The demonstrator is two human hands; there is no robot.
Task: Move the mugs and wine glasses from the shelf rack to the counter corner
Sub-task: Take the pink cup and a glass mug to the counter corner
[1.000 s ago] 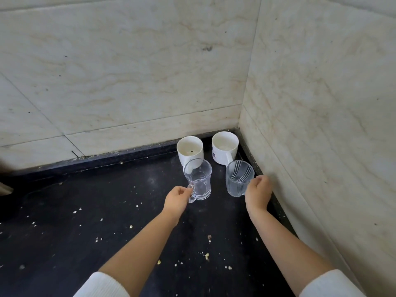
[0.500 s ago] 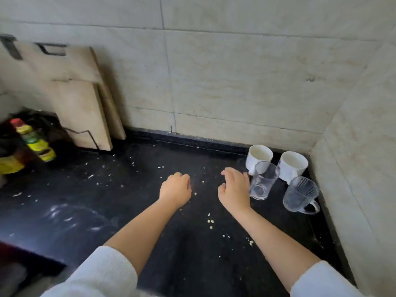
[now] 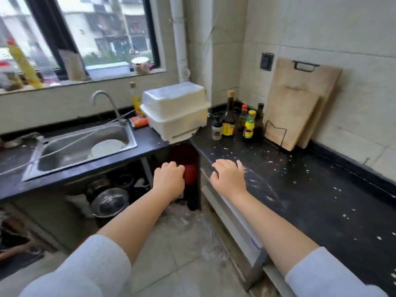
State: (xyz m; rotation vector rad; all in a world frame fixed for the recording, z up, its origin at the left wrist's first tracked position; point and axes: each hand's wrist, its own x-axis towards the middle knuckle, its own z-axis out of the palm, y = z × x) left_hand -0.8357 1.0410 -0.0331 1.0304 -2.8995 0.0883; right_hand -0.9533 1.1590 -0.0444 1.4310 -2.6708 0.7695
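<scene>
No mug or wine glass is in view, and the counter corner lies out of frame to the right. My left hand hangs in the air in front of the gap below the counters, its fingers curled in and holding nothing. My right hand hovers over the near edge of the black counter, fingers slightly apart and empty. A white lidded dish rack stands on the counter where the two runs meet, beyond both hands. Its lid is down and its contents are hidden.
A steel sink with a tap and a white plate sits to the left. Several sauce bottles stand right of the rack, with two wooden cutting boards leaning on the wall. A red bin and steel pots sit under the counter.
My view has swung left from the corner with the two white mugs and two glass mugs to the sink and the rack. Both hands let go of the glass mugs and are empty.
</scene>
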